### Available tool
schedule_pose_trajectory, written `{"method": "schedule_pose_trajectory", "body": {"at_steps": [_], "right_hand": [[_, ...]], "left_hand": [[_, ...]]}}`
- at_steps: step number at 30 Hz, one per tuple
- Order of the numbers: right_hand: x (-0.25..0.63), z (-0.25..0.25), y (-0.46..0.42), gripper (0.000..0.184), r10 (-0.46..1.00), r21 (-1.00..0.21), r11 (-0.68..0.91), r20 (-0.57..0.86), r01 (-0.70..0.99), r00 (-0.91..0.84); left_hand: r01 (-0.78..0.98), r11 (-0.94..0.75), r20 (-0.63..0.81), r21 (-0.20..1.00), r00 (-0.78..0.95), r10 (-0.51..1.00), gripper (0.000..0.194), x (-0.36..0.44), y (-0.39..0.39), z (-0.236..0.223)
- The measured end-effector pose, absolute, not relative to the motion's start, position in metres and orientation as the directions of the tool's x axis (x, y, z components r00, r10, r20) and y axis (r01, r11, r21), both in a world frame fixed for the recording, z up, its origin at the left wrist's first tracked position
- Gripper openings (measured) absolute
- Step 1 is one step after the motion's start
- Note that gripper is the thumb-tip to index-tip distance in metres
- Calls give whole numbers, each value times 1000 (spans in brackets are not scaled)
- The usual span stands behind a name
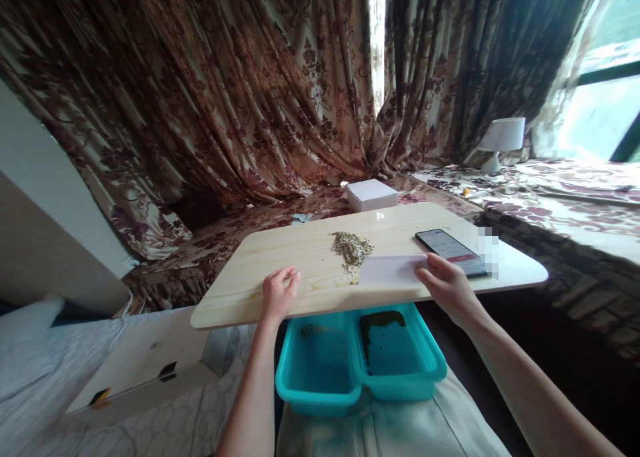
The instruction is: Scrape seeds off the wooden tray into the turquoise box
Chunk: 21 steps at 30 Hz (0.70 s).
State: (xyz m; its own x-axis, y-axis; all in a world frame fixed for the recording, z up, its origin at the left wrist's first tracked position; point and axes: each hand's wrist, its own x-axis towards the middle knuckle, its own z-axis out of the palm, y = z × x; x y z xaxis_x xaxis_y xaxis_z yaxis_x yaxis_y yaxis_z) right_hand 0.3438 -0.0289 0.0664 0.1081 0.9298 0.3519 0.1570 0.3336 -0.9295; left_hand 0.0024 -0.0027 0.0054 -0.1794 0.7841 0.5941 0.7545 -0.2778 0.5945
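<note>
My right hand (450, 290) pinches the right end of a thin white card (390, 270) between thumb and fingers. The card lies low over the light wooden tabletop (270, 253), its left end beside a loose pile of small greenish-brown and pale grains (353, 247). On the table's left part rests my left hand (281, 293), loosely curled with a gap between thumb and fingers; nothing shows in it. Below the near edge stand two turquoise bins (320, 397), (400, 387) on my lap. Dark green grains (383, 320) lie in the right bin, a few paler ones (315, 330) in the left.
A phone (450, 251) lies on the table's right side, near my right hand. Behind the table sits a white box (373, 195). A larger white carton (145, 363) is at the left, and a lamp (503, 140) stands at the far right before patterned curtains (240, 97).
</note>
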Motion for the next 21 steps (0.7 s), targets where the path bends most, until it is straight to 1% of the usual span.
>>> {"method": "schedule_pose_trajectory", "body": {"at_steps": [7, 12, 17, 21], "right_hand": [[341, 63, -26, 10, 918, -912, 366, 386, 187, 89], [342, 65, -25, 4, 892, -886, 401, 436, 234, 120], [337, 66, -24, 2, 894, -875, 409, 441, 261, 81], [334, 67, -24, 4, 886, -857, 405, 454, 319, 95]], "left_hand": [[752, -263, 580, 604, -189, 792, 30, 2, -3, 5], [753, -256, 575, 605, -191, 796, 29, 3, -3, 5], [755, -261, 581, 601, -190, 791, 30, 3, -3, 5], [755, -264, 583, 600, -187, 791, 30, 2, -2, 5]]}}
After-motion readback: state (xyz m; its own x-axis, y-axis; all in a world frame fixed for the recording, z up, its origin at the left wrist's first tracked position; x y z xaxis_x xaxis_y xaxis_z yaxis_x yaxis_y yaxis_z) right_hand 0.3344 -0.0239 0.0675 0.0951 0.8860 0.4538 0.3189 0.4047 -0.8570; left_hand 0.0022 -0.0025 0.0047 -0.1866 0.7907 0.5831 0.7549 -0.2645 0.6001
